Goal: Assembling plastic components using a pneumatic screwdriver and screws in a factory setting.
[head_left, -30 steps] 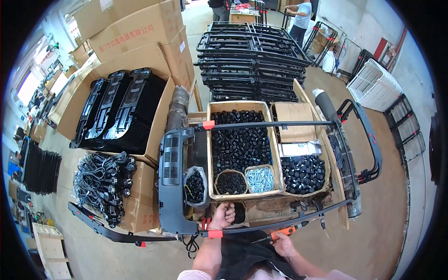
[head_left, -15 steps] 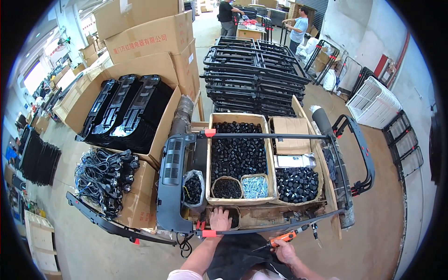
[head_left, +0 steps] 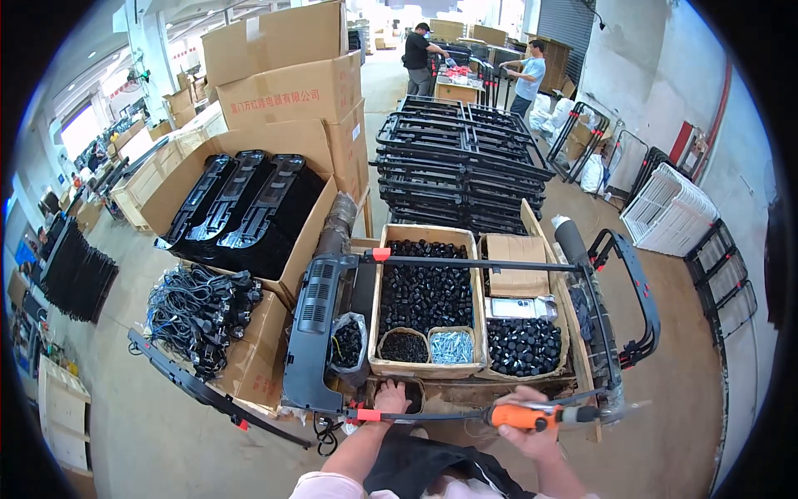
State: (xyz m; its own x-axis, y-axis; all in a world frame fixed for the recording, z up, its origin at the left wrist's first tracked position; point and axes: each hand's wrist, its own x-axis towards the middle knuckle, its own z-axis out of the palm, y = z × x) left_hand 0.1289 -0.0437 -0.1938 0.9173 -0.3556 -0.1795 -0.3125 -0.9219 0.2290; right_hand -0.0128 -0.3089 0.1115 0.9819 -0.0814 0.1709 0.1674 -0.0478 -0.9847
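My right hand [head_left: 532, 434] is closed round an orange power screwdriver [head_left: 524, 416] with a dark nose, held level over the near bar of a black frame [head_left: 482, 262]. The tool's tip points right and is blurred. My left hand [head_left: 391, 397] reaches down at a small box [head_left: 413, 396] of dark small parts behind that bar. Its fingers lie close together and bend downward, fingertips hidden. A grey-black vented panel [head_left: 314, 333] with red clips forms the frame's left end. Left of the small box stands a plastic bag [head_left: 349, 341] of black pieces.
Under the frame are a wooden tray [head_left: 382, 366] of black caps, silver screws [head_left: 451, 348] and black knobs [head_left: 524, 345]. Bundled cables [head_left: 204, 312] and a carton [head_left: 320, 204] of black panels lie left. Stacked black frames [head_left: 461, 166] stand beyond; two people work at the back.
My right hand has lifted the screwdriver and swung its tip from the lower left to the right. My left hand stays at the small box, its fingers less spread. The view has tilted up.
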